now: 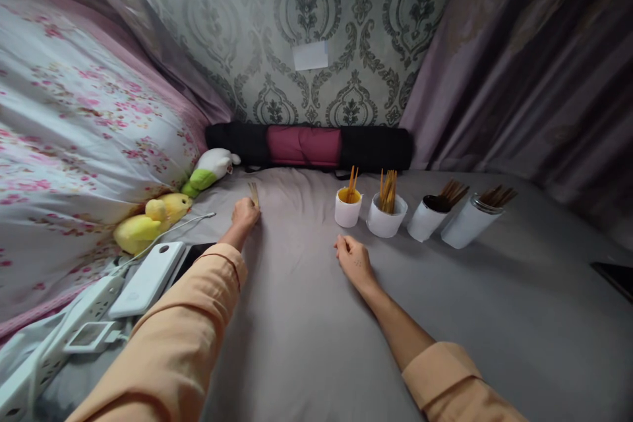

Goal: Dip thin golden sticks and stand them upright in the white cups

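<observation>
Grey sheeting (297,330) is bearing four stick-holding containers (386,223), left hand (246,213) clenching an uncontained stick bundle (254,193), right hand (354,258) curling loosely around nothing visible.

Grey sheet (297,316) bearing four white holders (386,224) of thin sticks (390,192)
Just ahead of the right hand (355,260) stands one holder, three more ranged rightward. Beyond both hands lies a black-and-maroon roll (304,146); left of the left hand (245,214) sit a yellow plush toy (141,231) and a green-and-white toy (213,166).
</observation>
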`<state>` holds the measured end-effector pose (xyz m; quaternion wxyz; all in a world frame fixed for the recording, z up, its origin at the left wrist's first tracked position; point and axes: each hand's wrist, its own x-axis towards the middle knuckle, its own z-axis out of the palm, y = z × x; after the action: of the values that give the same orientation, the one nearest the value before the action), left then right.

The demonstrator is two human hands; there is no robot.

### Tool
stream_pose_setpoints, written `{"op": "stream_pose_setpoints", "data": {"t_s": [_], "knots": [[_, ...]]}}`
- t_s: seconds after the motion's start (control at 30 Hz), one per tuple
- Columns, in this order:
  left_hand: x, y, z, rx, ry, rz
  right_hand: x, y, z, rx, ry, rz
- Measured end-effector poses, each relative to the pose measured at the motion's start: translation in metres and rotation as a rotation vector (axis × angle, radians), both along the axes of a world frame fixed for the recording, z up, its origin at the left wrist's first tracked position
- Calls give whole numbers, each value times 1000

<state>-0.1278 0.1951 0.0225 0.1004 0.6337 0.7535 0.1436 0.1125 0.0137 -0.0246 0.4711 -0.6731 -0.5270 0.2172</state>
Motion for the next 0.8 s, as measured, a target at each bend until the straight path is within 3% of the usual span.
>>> {"op": "stream_pose_setpoints", "data": {"t_s": [0.8], "knots": [[0, 7, -10, -13, 96, -44, -1, 1, -3, -37, -39, -14]]}}
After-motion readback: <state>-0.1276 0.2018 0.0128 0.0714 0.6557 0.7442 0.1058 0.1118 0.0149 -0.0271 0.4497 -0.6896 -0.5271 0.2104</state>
